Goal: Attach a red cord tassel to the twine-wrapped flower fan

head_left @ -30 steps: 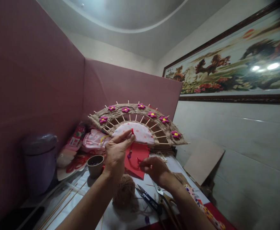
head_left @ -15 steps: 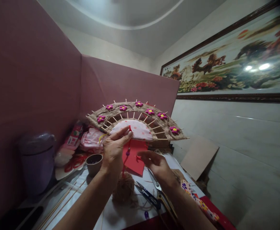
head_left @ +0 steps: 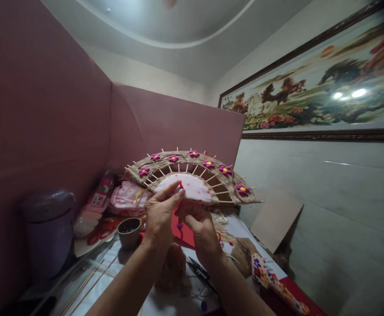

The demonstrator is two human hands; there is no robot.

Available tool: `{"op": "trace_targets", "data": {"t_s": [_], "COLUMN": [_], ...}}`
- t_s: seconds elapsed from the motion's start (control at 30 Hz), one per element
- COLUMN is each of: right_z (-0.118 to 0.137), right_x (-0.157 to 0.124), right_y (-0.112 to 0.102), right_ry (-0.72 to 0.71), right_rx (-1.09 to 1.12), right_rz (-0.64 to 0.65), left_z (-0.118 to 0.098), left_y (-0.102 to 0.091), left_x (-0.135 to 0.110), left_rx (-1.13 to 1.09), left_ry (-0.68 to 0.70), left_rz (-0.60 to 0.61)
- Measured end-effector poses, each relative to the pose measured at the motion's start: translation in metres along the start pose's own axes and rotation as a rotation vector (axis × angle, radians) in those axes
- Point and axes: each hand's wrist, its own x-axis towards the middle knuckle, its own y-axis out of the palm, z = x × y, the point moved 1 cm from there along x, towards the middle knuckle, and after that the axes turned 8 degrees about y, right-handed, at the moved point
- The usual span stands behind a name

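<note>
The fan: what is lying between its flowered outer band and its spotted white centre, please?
Between the flowered outer band and the spotted white centre, the head view shows thin pale sticks with open gaps, then a narrow twine edge.

Behind my left grip [head_left: 160, 215] and right grip [head_left: 200, 224] is the half-round brown twine fan [head_left: 196, 182], with the round brown cup [head_left: 129, 241] on the white-covered table [head_left: 152, 303] to their left, the purple cylindrical container [head_left: 50, 245] farther left, the brown twine ball [head_left: 172, 270] nearer me, and the long flower-patterned strip [head_left: 259, 267] rightward.
</note>
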Motion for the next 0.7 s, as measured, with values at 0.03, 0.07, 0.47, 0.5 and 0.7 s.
{"op": "trace_targets", "data": {"t_s": [0.03, 0.07, 0.47, 0.5, 0.7], "right_z": [0.0, 0.0, 0.0, 0.001, 0.002], "right_x": [-0.001, -0.002, 0.005, 0.005, 0.016], "right_y": [-0.001, -0.003, 0.001, 0.0, -0.004], "right_ry": [0.014, 0.035, -0.125, -0.124, -0.029], "right_rx": [-0.012, -0.019, 0.12, 0.131, 0.247], "right_rz": [-0.002, -0.002, 0.086, 0.048, -0.086], "left_z": [0.001, 0.002, 0.009, 0.01, 0.02], "left_y": [-0.001, -0.001, -0.002, -0.003, -0.007], "left_x": [0.0, 0.001, -0.001, -0.001, 0.001], "left_rx": [0.002, 0.006, 0.013, 0.013, 0.069], "left_ry": [-0.001, 0.0, -0.062, -0.064, -0.084], "left_rz": [-0.005, -0.009, -0.031, -0.031, -0.037]}}
